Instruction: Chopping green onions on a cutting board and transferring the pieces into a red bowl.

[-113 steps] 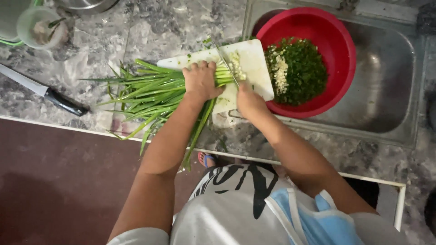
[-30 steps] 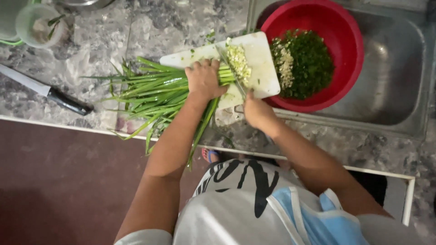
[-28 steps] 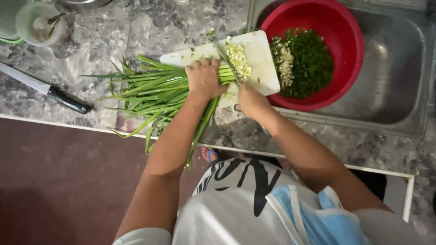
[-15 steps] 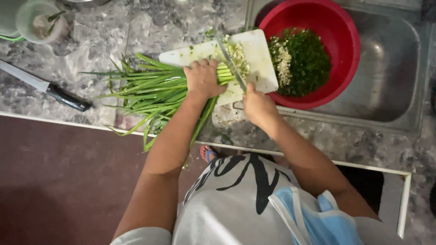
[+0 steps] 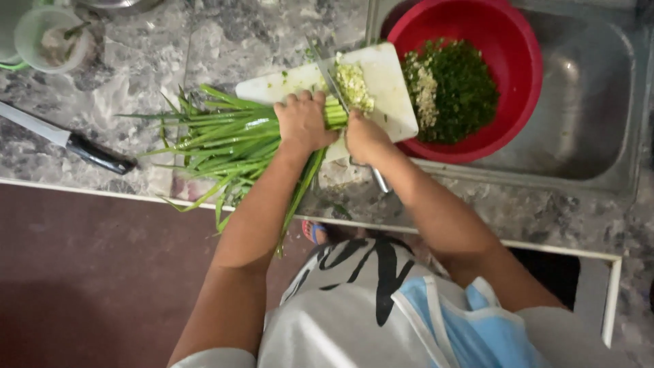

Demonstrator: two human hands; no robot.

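My left hand (image 5: 302, 123) presses down on a bunch of green onions (image 5: 225, 136) that lies across a white cutting board (image 5: 388, 88). My right hand (image 5: 366, 136) grips a knife (image 5: 327, 68) whose blade stands across the onions' cut ends, right beside my left fingers. A small pile of chopped pale onion pieces (image 5: 354, 85) sits on the board just right of the blade. The long green tops trail off the board to the left over the counter edge.
A red bowl (image 5: 524, 75) of chopped greens sits in the steel sink (image 5: 599, 102), with the board's right end over its rim. A second knife with a black handle (image 5: 68, 140) lies at the left on the marbled counter (image 5: 136, 61). A white cup (image 5: 51, 41) stands far left.
My right hand and the knife have moved left along the bunch, closer to my left fingers. The pile of chopped pieces stays on the board to the right.
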